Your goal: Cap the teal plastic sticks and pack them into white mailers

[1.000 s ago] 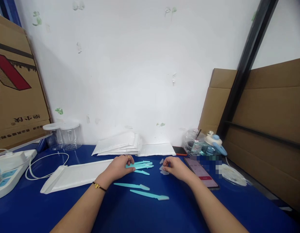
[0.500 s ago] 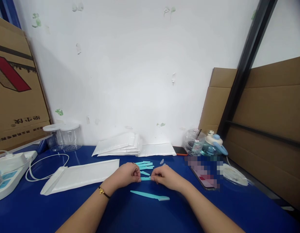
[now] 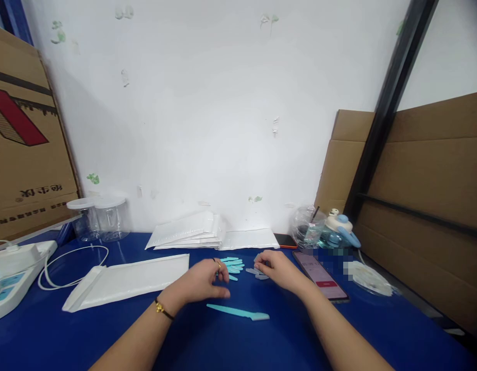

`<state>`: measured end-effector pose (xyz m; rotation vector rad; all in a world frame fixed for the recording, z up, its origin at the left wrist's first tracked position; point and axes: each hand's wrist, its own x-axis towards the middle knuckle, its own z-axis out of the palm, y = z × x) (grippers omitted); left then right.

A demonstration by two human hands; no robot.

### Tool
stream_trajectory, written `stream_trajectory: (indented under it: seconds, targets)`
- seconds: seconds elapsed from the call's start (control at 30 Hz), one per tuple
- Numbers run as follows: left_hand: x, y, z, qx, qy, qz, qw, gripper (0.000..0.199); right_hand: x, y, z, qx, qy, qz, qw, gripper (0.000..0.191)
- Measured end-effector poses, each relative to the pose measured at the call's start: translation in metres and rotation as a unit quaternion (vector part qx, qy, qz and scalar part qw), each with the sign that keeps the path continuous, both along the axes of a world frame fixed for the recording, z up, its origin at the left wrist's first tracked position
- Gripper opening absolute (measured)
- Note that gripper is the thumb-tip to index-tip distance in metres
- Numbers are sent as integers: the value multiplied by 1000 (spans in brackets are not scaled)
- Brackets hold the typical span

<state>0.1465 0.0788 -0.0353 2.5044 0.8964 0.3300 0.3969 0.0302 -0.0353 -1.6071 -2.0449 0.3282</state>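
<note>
Several turquoise razor-like sticks [image 3: 234, 267] lie in a small pile at the middle of the blue table. My left hand [image 3: 207, 281] is just left of them, thumb and fingers apart, holding nothing. Nearer to me lies a single longer turquoise stick [image 3: 238, 312], its wider blade end to the right. My right hand [image 3: 279, 269] is over a few translucent pale covers [image 3: 257, 273], fingertips bent down close together at their edge; whether something is between them is too small to tell.
White padded envelopes [image 3: 188, 232] are stacked by the wall, and one [image 3: 134, 278] lies at left. A phone [image 3: 321, 275], bagged cup [image 3: 308, 226] and blue-lidded bottle [image 3: 337, 229] stand right. Clear jars [image 3: 112, 221] and a power strip [image 3: 18, 278] are left.
The turquoise piece held between both hands has left them. My left hand has opened. My right hand has moved right and slightly away from me, to the pale covers, of which more now show.
</note>
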Motion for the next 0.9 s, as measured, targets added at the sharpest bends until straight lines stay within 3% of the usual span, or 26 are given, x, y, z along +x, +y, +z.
stream_trajectory:
  seconds: [0.1,0.23,0.37,0.57,0.9]
  targets:
    - [8,-12,-3,-42,35,-80,995,32,0,-8,8,-28,24,40,999,21]
    - [11,-12,-8,-18,51,-73,996,15,-2,-14,10,-107,52,87,989,28]
    - [10,-7,-9,30,45,-61,997,15,-4,-12,1,-183,55,122,974,40]
    - [10,-7,-8,57,11,-35,998,19,-11,-9,-7,-171,66,127,975,15]
    - [-5,2,2,15,1,22,1000,23,20,4,-12,-188,154,80,967,20]
